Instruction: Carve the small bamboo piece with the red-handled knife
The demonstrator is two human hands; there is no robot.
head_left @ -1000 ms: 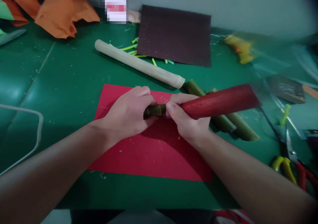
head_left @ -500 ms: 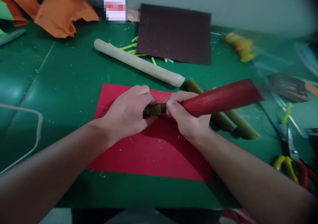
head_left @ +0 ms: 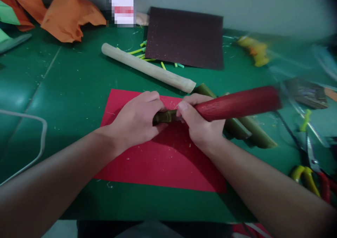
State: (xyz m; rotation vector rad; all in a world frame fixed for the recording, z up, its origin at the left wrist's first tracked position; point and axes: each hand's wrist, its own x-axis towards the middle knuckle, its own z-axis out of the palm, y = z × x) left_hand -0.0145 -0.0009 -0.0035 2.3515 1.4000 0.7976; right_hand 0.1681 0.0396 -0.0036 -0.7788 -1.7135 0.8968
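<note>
"Left hand (head_left: 137,118) first; what do we log?"

"Curled snug round a short dark-green bamboo piece (head_left: 165,116), over the middle of the red sheet (head_left: 160,167); we'd guess that grip steadies it, since only the ringed stretch shows between the hands."

"And the right hand (head_left: 202,129)?"

"Closed on a red shaft (head_left: 239,102); the shaft rests over the palm and slants up and out to the right, probably so its long end clears the left hand; the thumb lies by the bamboo's right end."

"Shaft's near end?"

"Hidden behind the fingers; we can't tell whether it touches the bamboo."

"Why the sheet underneath?"

"Light flecks lie on it; it likely catches scraps and spares the green table (head_left: 158,206)."

"Rest of it, fast?"

"Pale stick (head_left: 147,67) beyond the sheet; cut bamboo lengths (head_left: 259,134) partly behind the right hand; dark sheet (head_left: 185,37) further back, over yellow-green bits; yellow-and-red-handled tool (head_left: 313,163) at far right, apart from both hands; we judge these sit aside so the red sheet is left for handling."
</note>
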